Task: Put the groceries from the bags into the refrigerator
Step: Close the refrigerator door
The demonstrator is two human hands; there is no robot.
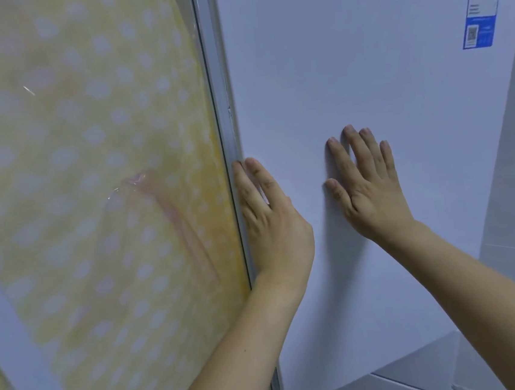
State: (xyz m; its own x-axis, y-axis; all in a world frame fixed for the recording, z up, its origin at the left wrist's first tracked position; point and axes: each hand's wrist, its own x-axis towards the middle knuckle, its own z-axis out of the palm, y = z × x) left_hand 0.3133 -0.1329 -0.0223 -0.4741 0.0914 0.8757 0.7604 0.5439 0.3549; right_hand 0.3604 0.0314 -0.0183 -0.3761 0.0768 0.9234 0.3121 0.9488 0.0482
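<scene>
Two hands lie flat on the white fridge door (364, 74): the left hand (271, 221) at its edge by the seal, the right hand (368, 184) mid-panel, fingers straight, gripping nothing, likely pressing it shut. No groceries or bags show.

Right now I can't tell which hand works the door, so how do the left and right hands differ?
The left hand lies along the refrigerator door's left edge, fingers at the seam; the right hand lies flat mid-panel. Left fingers are close together; right fingers are spread. Both are open, empty and touching the door.
</scene>
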